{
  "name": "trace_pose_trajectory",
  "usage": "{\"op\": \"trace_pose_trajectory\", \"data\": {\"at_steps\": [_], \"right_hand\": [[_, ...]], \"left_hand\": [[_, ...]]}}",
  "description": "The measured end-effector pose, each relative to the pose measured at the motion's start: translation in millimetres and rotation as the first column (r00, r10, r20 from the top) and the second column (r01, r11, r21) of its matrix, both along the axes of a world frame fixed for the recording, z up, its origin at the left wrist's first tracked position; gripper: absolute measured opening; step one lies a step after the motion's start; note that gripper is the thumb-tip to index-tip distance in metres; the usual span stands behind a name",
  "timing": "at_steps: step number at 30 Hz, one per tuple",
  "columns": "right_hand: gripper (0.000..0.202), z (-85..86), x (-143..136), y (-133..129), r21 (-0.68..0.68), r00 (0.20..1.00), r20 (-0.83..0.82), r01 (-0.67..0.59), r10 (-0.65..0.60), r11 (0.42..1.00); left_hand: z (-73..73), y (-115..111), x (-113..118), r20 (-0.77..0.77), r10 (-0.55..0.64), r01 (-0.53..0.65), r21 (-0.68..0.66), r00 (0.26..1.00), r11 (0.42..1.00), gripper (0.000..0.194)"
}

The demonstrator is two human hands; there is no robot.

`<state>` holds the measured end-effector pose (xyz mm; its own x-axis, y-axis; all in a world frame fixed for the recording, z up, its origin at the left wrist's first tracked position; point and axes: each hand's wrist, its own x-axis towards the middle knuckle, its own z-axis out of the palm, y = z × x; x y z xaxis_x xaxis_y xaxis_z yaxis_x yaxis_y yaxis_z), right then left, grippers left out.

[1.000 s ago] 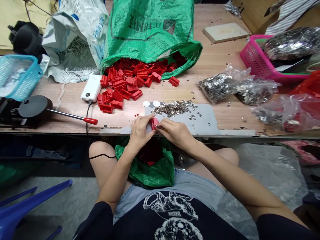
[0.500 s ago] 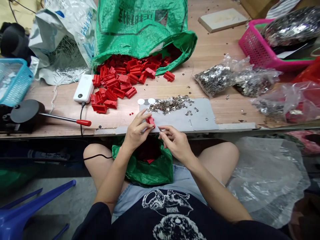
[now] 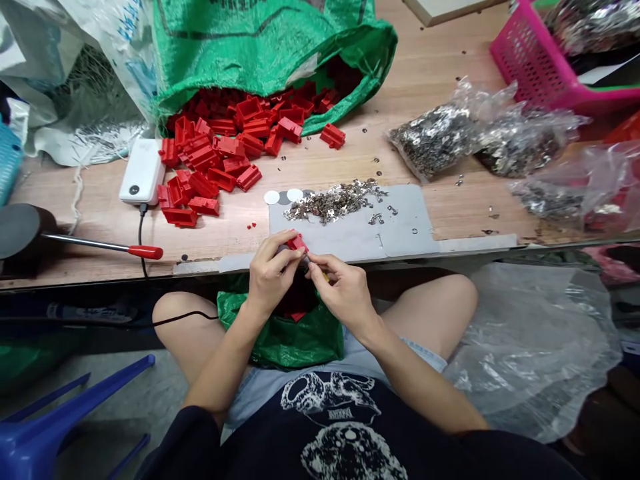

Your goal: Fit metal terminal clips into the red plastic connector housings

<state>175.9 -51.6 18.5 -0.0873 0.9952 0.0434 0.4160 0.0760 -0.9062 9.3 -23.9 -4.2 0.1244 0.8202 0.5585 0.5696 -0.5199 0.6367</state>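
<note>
My left hand (image 3: pixel 270 277) is closed on a red plastic housing (image 3: pixel 298 241), holding it at the table's front edge. My right hand (image 3: pixel 345 290) is pinched close against it, fingertips meeting the housing's near end. A small dark piece shows between the fingertips, with a bit of yellow by the right fingers; its kind is too small to make out. Just beyond the hands, a heap of small metal clips (image 3: pixel 333 202) lies on a grey mat (image 3: pixel 350 237). Below them, an open green bag (image 3: pixel 300 343) with red parts inside rests on my lap.
Many red housings (image 3: pixel 200 157) spill from a large green sack (image 3: pixel 240 57). Left are a white power bank (image 3: pixel 143 172) with a cable and a red-tipped lever (image 3: pixel 145 252). Bags of metal parts (image 3: pixel 435 143) and a pink basket (image 3: pixel 530 63) stand right.
My right hand has moved left and up to the red housing, so both hands now meet there. The head view has shifted, with the table's things appearing closer.
</note>
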Motion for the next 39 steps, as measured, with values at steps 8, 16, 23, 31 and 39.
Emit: {"op": "trace_pose_trajectory", "data": {"at_steps": [8, 16, 23, 31, 39], "right_hand": [[0.021, 1.9, -5.0, 1.3, 0.03, 0.995, 0.094, 0.03, -0.033, 0.999], [0.025, -0.4, 1.3, 1.1, 0.001, 0.998, -0.061, 0.005, -0.005, 1.0], [0.022, 1.9, -0.7, 1.1, -0.005, 0.998, 0.055, -0.041, 0.042, 0.999], [0.019, 7.8, 0.6, 4.6, 0.047, 0.979, 0.189, -0.089, 0.079, 0.995], [0.022, 2.6, -1.1, 2.5, 0.02, 0.995, 0.102, -0.021, 0.019, 1.0]], "left_hand": [[-0.2, 1.1, 0.5, -0.017, 0.005, -0.006, -0.029, 1.0, 1.0, 0.007], [2.9, 0.1, -0.2, 0.004, 0.002, -0.002, -0.038, 1.0, 0.999, 0.008], [2.0, -0.3, 0.2, 0.003, 0.007, -0.007, -0.023, 1.0, 1.0, 0.011], [3.6, 0.0, 0.6, -0.014, 0.027, -0.028, -0.054, 1.0, 0.998, 0.01], [3.6, -1.1, 1.8, 0.001, 0.023, -0.023, -0.031, 1.0, 0.999, 0.011]]}}
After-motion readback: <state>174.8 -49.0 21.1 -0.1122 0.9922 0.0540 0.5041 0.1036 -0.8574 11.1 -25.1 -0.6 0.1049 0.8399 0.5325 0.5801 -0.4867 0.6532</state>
